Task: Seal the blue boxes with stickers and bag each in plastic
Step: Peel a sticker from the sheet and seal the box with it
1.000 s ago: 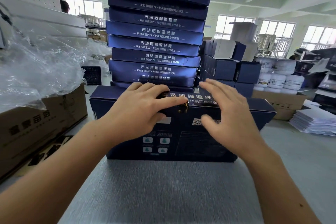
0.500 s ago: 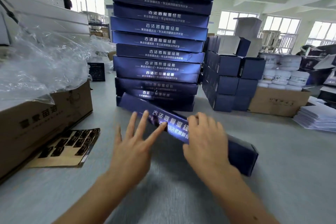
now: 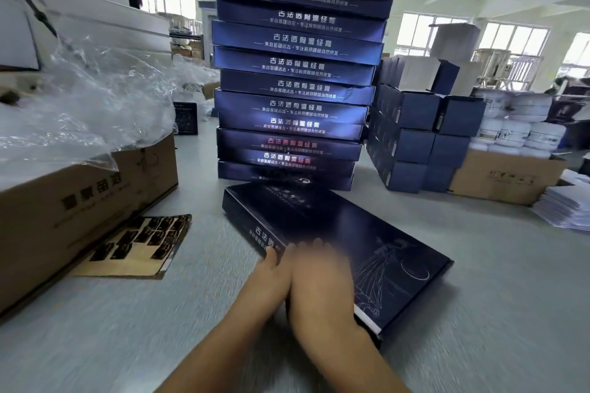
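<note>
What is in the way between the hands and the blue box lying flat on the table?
Nothing visible. The right hand lies on top of the blue box, and the left hand touches its near left edge. Both are blurred, so how the fingers lie is unclear.

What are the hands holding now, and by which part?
No clear grip: the right hand lies flat on top of the flat dark-blue cardboard box by its near-left edge, and the left hand touches that edge's side. Blur hides any finger curl.
</note>
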